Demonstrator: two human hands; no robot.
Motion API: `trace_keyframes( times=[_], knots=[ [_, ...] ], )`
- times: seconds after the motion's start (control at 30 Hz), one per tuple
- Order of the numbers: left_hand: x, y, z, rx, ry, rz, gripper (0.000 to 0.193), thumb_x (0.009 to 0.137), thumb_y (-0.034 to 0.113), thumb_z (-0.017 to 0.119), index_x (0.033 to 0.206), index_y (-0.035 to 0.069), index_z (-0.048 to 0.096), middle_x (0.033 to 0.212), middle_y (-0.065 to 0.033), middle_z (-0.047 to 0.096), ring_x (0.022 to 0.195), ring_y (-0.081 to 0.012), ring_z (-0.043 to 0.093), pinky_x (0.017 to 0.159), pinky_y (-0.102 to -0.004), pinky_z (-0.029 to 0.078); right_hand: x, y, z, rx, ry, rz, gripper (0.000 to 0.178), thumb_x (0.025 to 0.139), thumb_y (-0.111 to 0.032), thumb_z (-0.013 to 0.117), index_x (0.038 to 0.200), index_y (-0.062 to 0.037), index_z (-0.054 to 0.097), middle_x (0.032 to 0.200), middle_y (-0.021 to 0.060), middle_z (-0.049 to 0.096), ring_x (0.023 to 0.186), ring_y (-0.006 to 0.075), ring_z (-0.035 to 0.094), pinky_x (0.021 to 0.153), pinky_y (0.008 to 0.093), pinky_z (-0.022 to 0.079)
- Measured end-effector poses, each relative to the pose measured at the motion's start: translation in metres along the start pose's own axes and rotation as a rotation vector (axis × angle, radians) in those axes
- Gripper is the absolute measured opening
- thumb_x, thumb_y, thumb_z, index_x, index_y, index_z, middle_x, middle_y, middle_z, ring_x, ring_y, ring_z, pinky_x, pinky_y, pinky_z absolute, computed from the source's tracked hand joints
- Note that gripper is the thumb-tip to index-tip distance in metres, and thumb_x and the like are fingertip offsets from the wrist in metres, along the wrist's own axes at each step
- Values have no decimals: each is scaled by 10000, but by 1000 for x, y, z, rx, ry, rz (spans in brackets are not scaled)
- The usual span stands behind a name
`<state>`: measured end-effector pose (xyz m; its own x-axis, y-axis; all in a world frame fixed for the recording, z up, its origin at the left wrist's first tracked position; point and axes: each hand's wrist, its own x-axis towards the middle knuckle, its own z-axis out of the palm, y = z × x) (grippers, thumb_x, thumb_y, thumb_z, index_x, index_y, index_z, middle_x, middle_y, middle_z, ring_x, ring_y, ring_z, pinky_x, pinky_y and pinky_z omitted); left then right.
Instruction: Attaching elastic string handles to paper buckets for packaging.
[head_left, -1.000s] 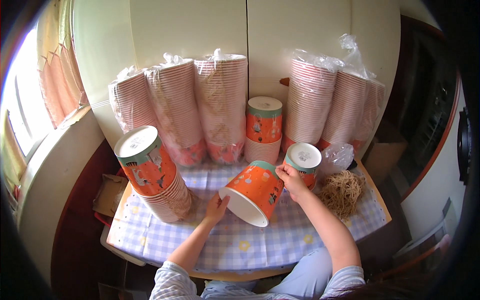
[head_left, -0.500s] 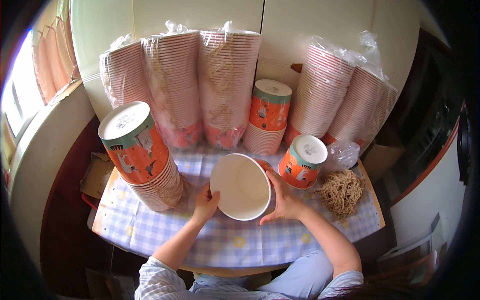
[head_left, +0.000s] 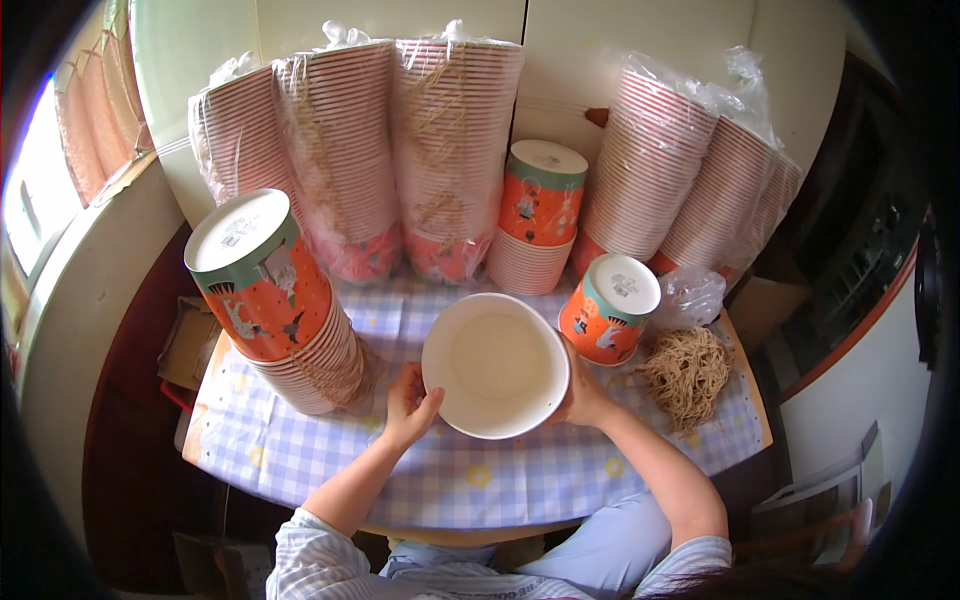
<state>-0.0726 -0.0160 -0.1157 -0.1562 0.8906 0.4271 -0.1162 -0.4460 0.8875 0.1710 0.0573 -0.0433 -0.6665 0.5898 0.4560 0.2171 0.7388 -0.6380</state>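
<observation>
A white-lined paper bucket [head_left: 497, 360] is held over the tabletop with its mouth toward me, so its inside and round bottom show. My left hand [head_left: 412, 408] grips its left rim, thumb on the edge and fingers curled behind. On the other side, my right hand [head_left: 585, 392] is wrapped round the outer wall, its fingers mostly hidden. Just beyond that hand stands an orange and green paper bucket [head_left: 603, 322], upside down. A tangled bundle of tan cords [head_left: 690, 376] lies to its right. Left of my left hand rises a stack of upturned orange buckets [head_left: 275, 310], with cords hanging on its side.
Tall stacks of buckets in clear plastic bags [head_left: 450, 150] line the back, with more bagged stacks [head_left: 650, 165] at the right. Between them stands a shorter upturned stack [head_left: 541, 215]. A crumpled plastic bag [head_left: 690, 298] lies near the cords. A checked tablecloth [head_left: 420, 480] covers the table.
The bucket has turned to face me more squarely, showing its bottom in full. My right hand has shifted farther behind its right wall, and its spread fingers have closed in.
</observation>
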Motion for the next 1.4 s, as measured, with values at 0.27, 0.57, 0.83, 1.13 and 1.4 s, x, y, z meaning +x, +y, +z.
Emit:
trace_keyframes(
  times=[0.27, 0.57, 0.83, 1.13, 1.4],
  knots=[
    [0, 1, 2, 36, 17, 102, 292, 810, 147, 574, 1006, 7, 408, 867, -37, 530, 745, -70, 492, 651, -206, 397, 9, -9, -2, 114, -29, 40, 1053, 465, -238, 843, 1303, -28, 241, 1281, 134, 361, 1208, 250, 345, 1007, 372, 282],
    [3, 4, 9, 156, 136, 44, 423, 822, 19, 480, 1206, -42, 314, 915, -109, 587, 752, -112, 564, 614, -221, 440, -1, 10, -11, -262, -89, 77, 975, 521, -156, 774, 1321, -37, 229, 1304, 157, 354, 1192, 316, 365, 990, 392, 314],
    [5, 16, 13, 125, 172, -18, 530, 844, 6, 456, 1295, 21, 179, 766, -73, 591, 544, -61, 502, 478, -178, 385, -28, 37, -58, -779, -302, 690, 197, 727, -40, 515, 893, -59, 619, 894, 190, 608, 878, 324, 590, 731, 425, 481],
    [-2, 17, 4, 104, 217, 51, 71, 847, 27, 505, 890, 2, 556, 640, -8, 529, 448, -31, 444, 390, -168, 354, -53, 69, -72, -995, -423, 742, 198, 730, -39, 486, 844, -54, 648, 908, 149, 624, 870, 305, 605, 713, 401, 496],
    [-5, 20, 4, 62, 152, 78, 69, 855, 42, 499, 818, -14, 516, 625, -25, 523, 463, -52, 483, 402, -183, 406, -65, 88, -68, -1166, -404, 572, 174, 756, -88, 476, 787, -67, 646, 834, 100, 635, 788, 270, 631, 623, 391, 508]
  ],
)
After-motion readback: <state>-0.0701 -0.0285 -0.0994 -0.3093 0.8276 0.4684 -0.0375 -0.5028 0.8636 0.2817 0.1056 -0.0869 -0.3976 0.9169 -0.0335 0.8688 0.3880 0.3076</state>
